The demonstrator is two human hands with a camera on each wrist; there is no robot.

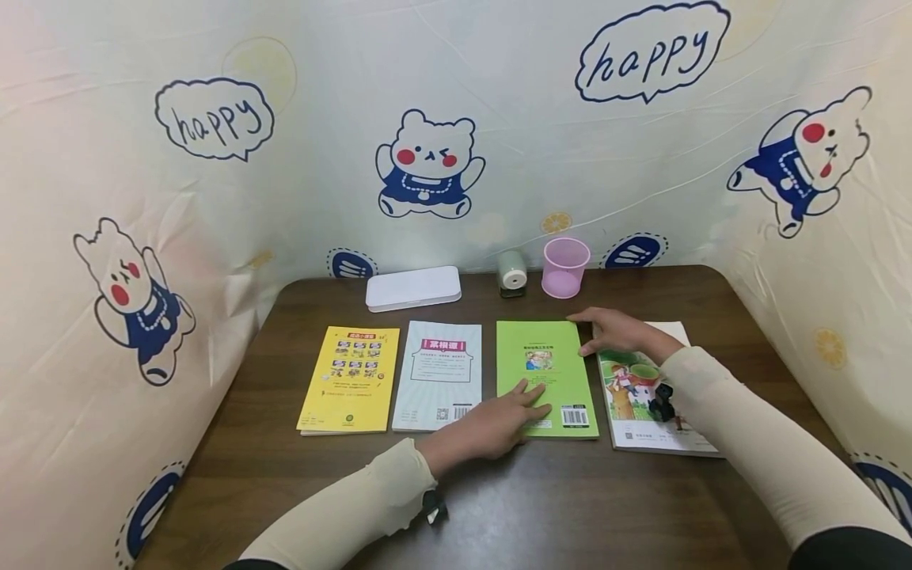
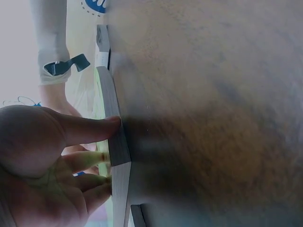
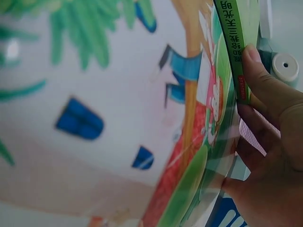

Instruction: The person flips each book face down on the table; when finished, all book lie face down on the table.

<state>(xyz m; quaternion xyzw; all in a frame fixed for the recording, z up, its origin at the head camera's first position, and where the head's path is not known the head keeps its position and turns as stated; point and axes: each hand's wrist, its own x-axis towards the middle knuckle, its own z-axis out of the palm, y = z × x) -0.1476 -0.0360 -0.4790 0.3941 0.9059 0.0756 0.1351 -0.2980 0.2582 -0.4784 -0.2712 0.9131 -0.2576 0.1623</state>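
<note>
A green book (image 1: 545, 356) lies flat on the brown table, back cover up with a barcode. My left hand (image 1: 502, 419) rests at its near left part, fingers spread over the cover. In the left wrist view, the thumb (image 2: 94, 128) presses the book's page edge (image 2: 118, 146). My right hand (image 1: 616, 330) touches the far right corner of the green book. In the right wrist view, its thumb (image 3: 265, 80) lies along the green spine (image 3: 232, 52), with the other fingers by the book's end. Under the right forearm lies an illustrated white-bordered book (image 1: 630, 396), partly hidden.
To the left lie a pale blue book (image 1: 438, 376) and a yellow book (image 1: 349, 380), in one row with the green one. Behind them stand a white flat case (image 1: 413, 288), a pale green pencil sharpener (image 1: 511, 273) and a pink cup (image 1: 565, 269). A printed cloth (image 1: 313, 158) surrounds the table (image 1: 499, 507).
</note>
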